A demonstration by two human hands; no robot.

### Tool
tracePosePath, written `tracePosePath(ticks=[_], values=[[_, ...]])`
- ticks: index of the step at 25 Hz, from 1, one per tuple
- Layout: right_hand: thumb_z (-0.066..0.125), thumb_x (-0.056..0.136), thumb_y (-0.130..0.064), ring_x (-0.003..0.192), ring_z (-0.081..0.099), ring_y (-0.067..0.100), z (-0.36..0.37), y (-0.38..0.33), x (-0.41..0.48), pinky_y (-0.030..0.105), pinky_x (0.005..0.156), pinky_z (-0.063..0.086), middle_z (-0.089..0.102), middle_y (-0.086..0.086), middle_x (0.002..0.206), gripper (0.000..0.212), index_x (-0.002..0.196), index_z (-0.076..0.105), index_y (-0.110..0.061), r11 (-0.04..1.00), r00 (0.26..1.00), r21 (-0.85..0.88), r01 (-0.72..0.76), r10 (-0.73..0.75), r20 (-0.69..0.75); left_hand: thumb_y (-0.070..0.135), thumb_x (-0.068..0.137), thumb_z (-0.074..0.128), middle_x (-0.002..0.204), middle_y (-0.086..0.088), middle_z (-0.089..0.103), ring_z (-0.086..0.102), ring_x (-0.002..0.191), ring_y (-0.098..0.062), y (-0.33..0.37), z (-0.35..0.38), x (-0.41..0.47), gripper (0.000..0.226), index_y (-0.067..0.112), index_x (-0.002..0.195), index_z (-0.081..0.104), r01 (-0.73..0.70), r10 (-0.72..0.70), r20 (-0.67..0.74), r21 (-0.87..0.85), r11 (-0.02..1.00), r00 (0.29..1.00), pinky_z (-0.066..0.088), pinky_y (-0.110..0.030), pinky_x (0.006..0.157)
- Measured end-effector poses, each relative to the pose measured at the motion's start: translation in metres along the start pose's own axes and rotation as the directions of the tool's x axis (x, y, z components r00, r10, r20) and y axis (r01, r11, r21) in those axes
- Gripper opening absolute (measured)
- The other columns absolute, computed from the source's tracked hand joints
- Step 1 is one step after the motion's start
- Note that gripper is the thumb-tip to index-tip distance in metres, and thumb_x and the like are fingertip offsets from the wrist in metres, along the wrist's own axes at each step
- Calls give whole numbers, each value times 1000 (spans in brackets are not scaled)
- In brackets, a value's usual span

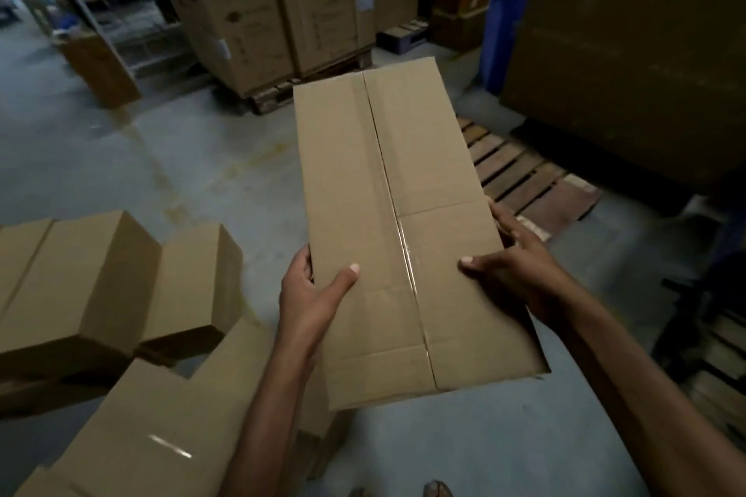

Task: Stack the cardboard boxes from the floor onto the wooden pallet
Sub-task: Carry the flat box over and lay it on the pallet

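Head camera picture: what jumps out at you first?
The long taped cardboard box in the middle, gripped on both sides by the left hand and right hand. More plain boxes sit piled at lower left, and the wooden pallet lies on the floor just right of the held box.

A long taped box (399, 230) fills the centre of the frame, held above the floor (161, 157). The left hand (311, 295) grips its left edge, thumb on top; the right hand (512, 266) grips its right edge. A pallet (520, 173) lies right of centre. More boxes (101, 286) sit at lower left, and printed cartons (258, 4) stand at upper centre.
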State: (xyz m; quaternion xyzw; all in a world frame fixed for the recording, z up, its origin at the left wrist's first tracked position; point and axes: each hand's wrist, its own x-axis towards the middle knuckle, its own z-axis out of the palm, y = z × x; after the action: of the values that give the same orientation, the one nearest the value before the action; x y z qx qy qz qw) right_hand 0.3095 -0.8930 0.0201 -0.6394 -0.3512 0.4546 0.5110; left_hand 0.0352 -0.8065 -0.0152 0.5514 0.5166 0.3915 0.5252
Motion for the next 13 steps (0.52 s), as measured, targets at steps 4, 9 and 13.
tracePosePath(ticks=[4,9,13], values=[[74,79,7,125,52,21,-59,-7,58,28,89,45,58,-8,131,95,154,42,-43,994,992,-21,-104,102,-73,39,72,89,112,9,77,74,101,-10,8,69,62,52,31,118,65,40,-41,47,17,999,998,60,-45,94],[72,82,5,129,48,29,-116,-13,133,52,115,37,51,1,143,95,155,37,-45,983,970,-22,-183,177,-164,23,79,89,118,3,73,73,101,-12,15,151,157,61,17,133,61,84,-80,131,-25,996,988,60,-39,91],[74,80,8,124,48,22,-163,-28,191,40,106,41,49,-1,142,97,156,37,-41,987,964,-27,-157,147,-220,31,74,91,114,4,72,72,102,-15,20,217,227,52,28,114,58,103,-97,101,-52,993,990,60,-46,93]])
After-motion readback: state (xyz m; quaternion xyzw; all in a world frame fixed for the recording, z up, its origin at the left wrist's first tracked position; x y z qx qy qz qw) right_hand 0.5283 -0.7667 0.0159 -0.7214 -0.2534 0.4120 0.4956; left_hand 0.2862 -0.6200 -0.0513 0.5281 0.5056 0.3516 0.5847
